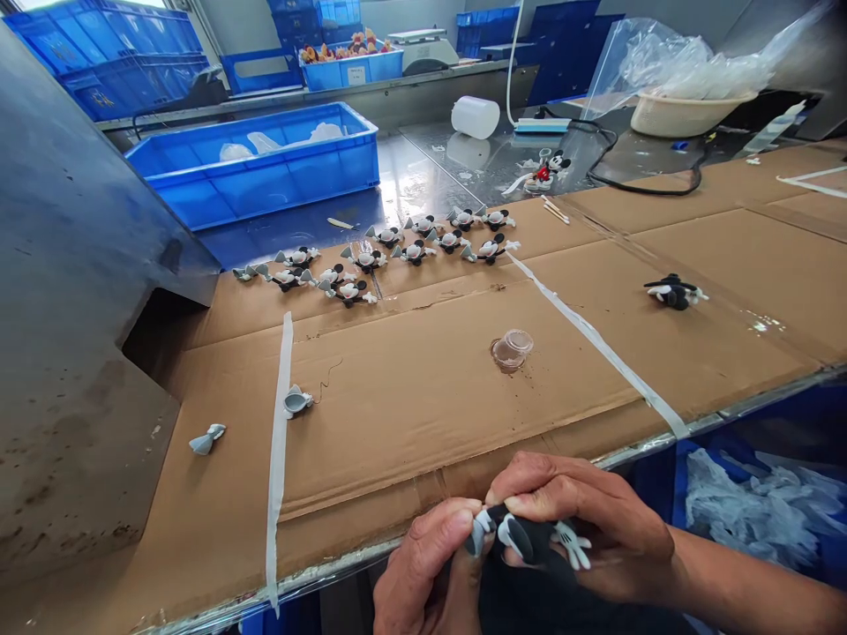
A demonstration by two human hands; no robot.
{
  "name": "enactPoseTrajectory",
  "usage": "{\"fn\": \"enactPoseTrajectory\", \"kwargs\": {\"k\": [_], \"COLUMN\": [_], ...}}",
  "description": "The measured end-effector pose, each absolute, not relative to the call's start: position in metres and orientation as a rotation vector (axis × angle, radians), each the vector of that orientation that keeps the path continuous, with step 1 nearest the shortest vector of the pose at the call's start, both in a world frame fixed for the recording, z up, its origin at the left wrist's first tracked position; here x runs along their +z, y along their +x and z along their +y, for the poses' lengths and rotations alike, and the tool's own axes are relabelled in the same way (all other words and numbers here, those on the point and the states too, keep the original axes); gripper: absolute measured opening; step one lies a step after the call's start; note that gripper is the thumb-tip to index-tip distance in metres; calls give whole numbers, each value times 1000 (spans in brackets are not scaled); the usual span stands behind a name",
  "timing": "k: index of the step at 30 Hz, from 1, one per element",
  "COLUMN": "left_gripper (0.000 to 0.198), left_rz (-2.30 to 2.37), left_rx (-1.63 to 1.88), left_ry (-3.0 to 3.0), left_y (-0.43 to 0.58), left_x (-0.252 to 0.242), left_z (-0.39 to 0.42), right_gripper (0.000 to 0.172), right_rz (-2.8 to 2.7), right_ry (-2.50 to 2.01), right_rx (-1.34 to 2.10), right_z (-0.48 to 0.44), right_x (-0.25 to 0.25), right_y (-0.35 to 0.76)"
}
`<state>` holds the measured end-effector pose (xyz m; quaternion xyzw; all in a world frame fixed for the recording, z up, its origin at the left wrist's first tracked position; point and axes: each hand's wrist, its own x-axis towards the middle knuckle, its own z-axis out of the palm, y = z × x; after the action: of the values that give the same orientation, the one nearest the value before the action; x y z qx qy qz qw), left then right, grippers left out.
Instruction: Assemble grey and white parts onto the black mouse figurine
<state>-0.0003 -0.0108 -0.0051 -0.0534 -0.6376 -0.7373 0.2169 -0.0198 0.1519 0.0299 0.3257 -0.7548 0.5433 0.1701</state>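
Both my hands meet at the near table edge around a small black-and-white mouse figurine (529, 536). My right hand (582, 520) grips its black body from above, a white glove sticking out to the right. My left hand (430, 573) pinches a grey part (477, 529) at the figurine's left end. Several matching figurines (371, 260) lie in rows on the cardboard (410, 388) at the far side. One more figurine (675, 292) lies alone at the right. Two loose grey parts (297, 401) (207, 438) rest on the cardboard at the left.
A small clear cup (512, 348) sits mid-table. A blue crate (265, 163) stands at the back left, a coloured mouse figurine (548, 170) and white container (475, 116) behind. A basket with plastic bags (688, 110) is back right. A blue bin of bags (760, 503) sits below the table edge.
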Motion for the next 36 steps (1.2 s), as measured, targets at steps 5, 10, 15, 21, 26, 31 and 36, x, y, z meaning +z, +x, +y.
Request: {"fn": "enactPoseTrajectory", "kwargs": {"k": [5,10,15,21,26,31,36], "left_gripper": [18,19,19,19,19,19,18], "left_rz": [-1771,-1758,-1753,-1769,-1764,-1752,-1756], "left_rx": [-2049,-2056,-2069,-2076,-2076,-2075,-2061], "left_ry": [-157,-134,-122,-120,-128,-110,-109], "left_y": [0,0,1,1,1,1,1], "left_x": [-6,-6,-6,-5,-5,-4,-5], "left_z": [-11,-11,-11,-12,-12,-10,-10], "right_gripper": [27,27,25,26,26,25,27], "right_rz": [-2157,-2158,-2155,-2155,-2150,-2151,-2149], "right_ry": [924,927,929,922,920,910,899], "right_rx": [1551,1560,1553,1555,1563,1571,1577], "right_z": [152,153,152,152,153,152,150], "right_x": [29,31,31,29,28,29,28], "right_y": [-20,-20,-20,-19,-20,-21,-21]}}
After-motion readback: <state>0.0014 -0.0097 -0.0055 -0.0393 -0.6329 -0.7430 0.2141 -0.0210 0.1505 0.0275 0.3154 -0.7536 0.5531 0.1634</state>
